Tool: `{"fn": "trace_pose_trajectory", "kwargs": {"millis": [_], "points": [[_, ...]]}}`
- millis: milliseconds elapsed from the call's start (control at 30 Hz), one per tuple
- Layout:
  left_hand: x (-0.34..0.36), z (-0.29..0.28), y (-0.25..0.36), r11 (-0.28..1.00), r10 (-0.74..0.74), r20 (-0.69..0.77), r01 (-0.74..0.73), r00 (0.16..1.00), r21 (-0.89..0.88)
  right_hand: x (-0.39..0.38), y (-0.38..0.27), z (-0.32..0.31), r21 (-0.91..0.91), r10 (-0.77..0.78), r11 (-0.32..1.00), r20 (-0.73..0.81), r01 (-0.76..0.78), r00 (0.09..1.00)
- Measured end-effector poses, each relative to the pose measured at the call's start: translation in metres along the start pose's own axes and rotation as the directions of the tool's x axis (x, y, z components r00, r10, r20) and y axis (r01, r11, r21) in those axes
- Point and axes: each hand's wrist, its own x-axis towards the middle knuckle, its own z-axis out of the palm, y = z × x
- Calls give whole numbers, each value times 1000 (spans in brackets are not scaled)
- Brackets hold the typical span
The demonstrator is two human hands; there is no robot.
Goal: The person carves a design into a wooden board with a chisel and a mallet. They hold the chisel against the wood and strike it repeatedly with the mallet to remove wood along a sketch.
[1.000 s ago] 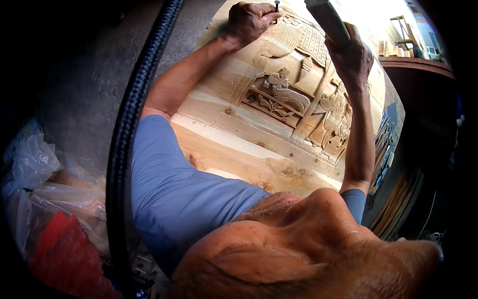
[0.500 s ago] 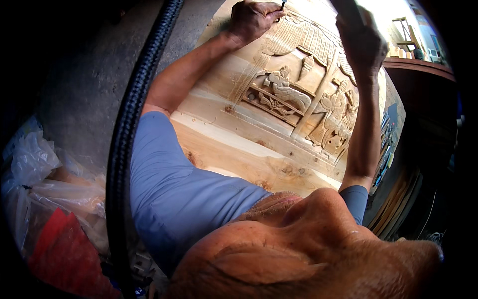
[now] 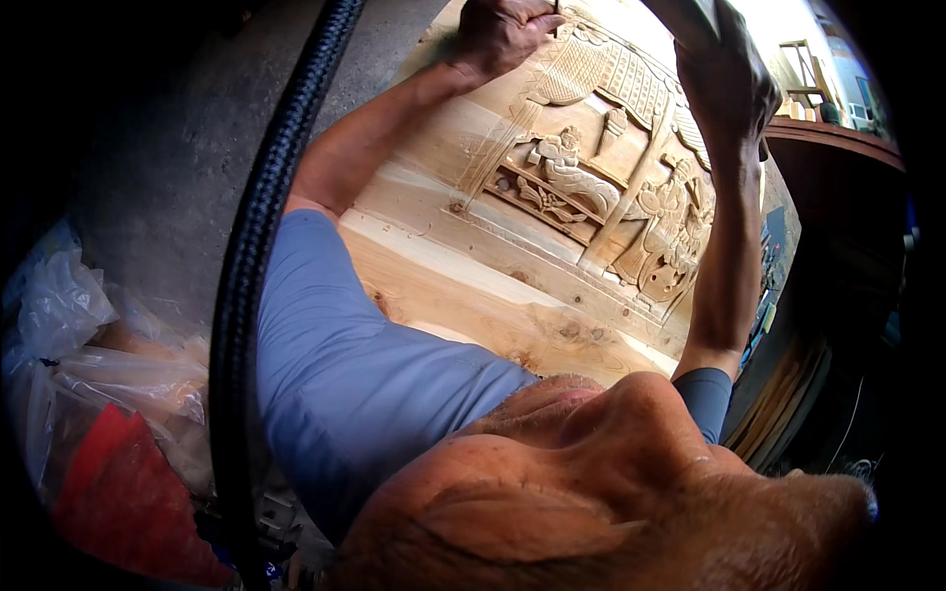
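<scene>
A large pale wooden panel (image 3: 581,251) lies in front of me, carved in relief with figures, railings and a scaly roof. At its far left edge my left hand (image 3: 503,37) is closed around a slim dark carving chisel (image 3: 557,20); the upper frame edge cuts off part of both. My right hand (image 3: 727,94), raised over the panel's far right part, is wrapped round a thick greyish bar-shaped tool (image 3: 687,18). That tool's far end is out of frame, so its exact kind cannot be told.
A black braided cable (image 3: 258,227) crosses the view at left. Clear plastic bags (image 3: 69,305) and a red sheet (image 3: 128,502) lie at lower left. Right of the panel are several slim tools (image 3: 767,295), stacked boards (image 3: 788,404) and a dark red-brown furniture edge (image 3: 838,138).
My left hand has shifted slightly up with the chisel. My right hand and its tool have moved a little to the right, and the tool now shows less blurred.
</scene>
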Motion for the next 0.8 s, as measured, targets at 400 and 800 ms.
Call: {"fn": "trace_pose_trajectory", "kwargs": {"millis": [400, 800], "points": [[-2, -10, 18, 988, -151, 91, 154, 984, -29, -28, 18, 4, 68, -144, 987, 17, 142, 989], [-7, -4, 10, 993, -56, 52, 50, 997, 110, -28, 16, 9, 62, -115, 992, 48, 112, 992]]}}
